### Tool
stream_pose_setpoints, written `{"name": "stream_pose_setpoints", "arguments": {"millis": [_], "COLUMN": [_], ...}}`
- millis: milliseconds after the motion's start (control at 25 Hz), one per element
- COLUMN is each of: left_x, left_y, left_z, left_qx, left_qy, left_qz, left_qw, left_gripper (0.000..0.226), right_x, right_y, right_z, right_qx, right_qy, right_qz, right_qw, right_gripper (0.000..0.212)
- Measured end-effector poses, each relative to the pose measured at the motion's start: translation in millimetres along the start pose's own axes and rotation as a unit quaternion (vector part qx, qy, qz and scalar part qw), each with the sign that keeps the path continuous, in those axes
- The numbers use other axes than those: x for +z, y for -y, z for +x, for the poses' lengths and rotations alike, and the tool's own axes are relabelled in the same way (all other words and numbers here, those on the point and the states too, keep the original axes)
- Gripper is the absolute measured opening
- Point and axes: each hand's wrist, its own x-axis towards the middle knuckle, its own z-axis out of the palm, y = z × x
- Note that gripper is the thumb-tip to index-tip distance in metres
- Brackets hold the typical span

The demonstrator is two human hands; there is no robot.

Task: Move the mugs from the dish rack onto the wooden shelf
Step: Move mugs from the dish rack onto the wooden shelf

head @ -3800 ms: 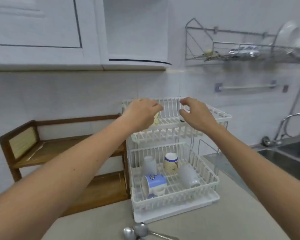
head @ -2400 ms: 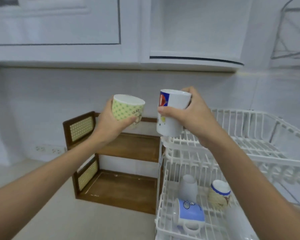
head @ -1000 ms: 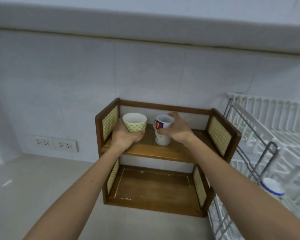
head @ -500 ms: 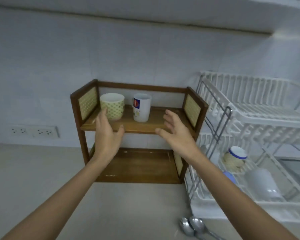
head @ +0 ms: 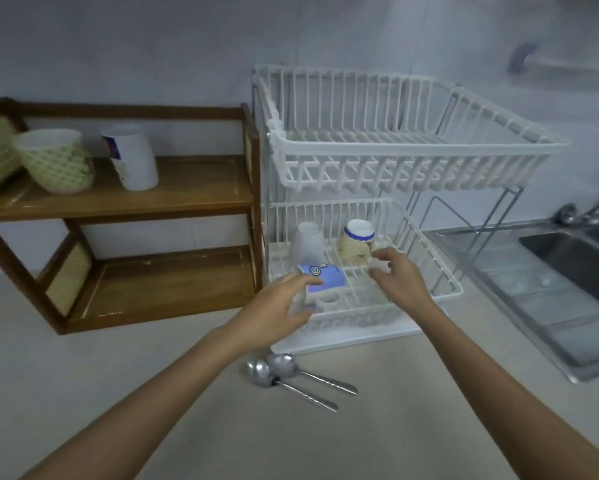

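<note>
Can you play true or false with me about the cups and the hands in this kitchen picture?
1. Two mugs stand on the top board of the wooden shelf: the green patterned mug and the white mug with a logo. True.
2. The top basket of the dish rack is full of mugs. False: no mugs show in it; they are in the bottom basket.
3. The blue mug lies on its side. True.
4. The right hand is holding a spoon. False: the two spoons lie on the counter.
5. The left hand reaches toward the blue mug. True.
</note>
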Motion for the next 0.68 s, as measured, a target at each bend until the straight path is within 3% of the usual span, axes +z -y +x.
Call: {"name": "stream_pose_setpoints", "arguments": {"millis": [120,200,360,480,680], "left_x": [35,53,67,69,69], "left_y": [8,15,27,35,32], "left_z": [41,65,93,88,90], "left_qx": [-0.114,-0.185,-0.304,-0.35,-0.372], "left_qy": [-0.029,-0.041,-0.097,-0.089,-0.065], "left_qz": [-0.017,-0.031,-0.119,-0.161,-0.074], "left_qw": [0.993,0.982,0.94,0.919,0.923], "left_gripper": [0.07,0.086,0.1,0.111,0.112], "right_x": [-6,-1,7,10,14], "right_y": [-30,-43,-67,-79,-82], "right_z": [36,49,57,59,67], "right_qx": [0.083,0.095,0.122,0.118,0.139], "right_qy": [0.017,0.044,0.08,0.09,0.063], "right_qz": [-0.077,-0.125,-0.096,-0.065,-0.037], "right_qw": [0.993,0.987,0.985,0.987,0.988], "right_gripper": [0.066,0.078,0.1,0.114,0.109]}}
